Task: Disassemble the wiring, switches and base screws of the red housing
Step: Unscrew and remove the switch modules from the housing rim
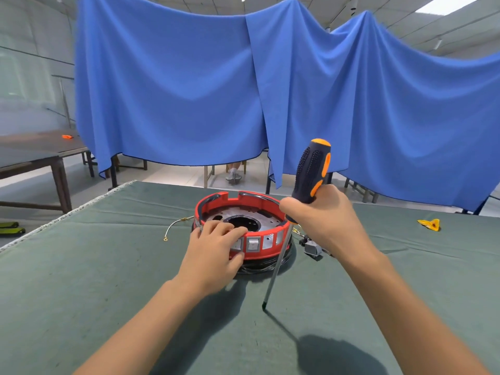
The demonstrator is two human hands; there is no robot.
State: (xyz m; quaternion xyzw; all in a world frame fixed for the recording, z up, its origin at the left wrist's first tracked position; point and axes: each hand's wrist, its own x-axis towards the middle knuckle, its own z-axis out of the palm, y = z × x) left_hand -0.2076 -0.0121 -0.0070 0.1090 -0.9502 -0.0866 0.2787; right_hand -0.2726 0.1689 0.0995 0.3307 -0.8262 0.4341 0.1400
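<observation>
The round red housing [259, 205] sits mid-table with a perforated metal plate inside and white rocker switches [253, 244] on its front wall. My left hand [216, 250] grips the housing's front-left rim, fingers curled over the top edge and thumb on the outer wall. My right hand [322, 220] holds a black and orange screwdriver [311, 171] upright to the right of the housing, its long shaft slanting down with the tip just above the cloth. A loose wire [173, 227] with ring terminals lies to the left of the housing.
A green cloth [108, 280] covers the table. A small grey part with wires [312, 249] lies right of the housing. A yellow object [430, 224] sits at far right. Blue drapes hang behind; another table [40, 152] stands at left.
</observation>
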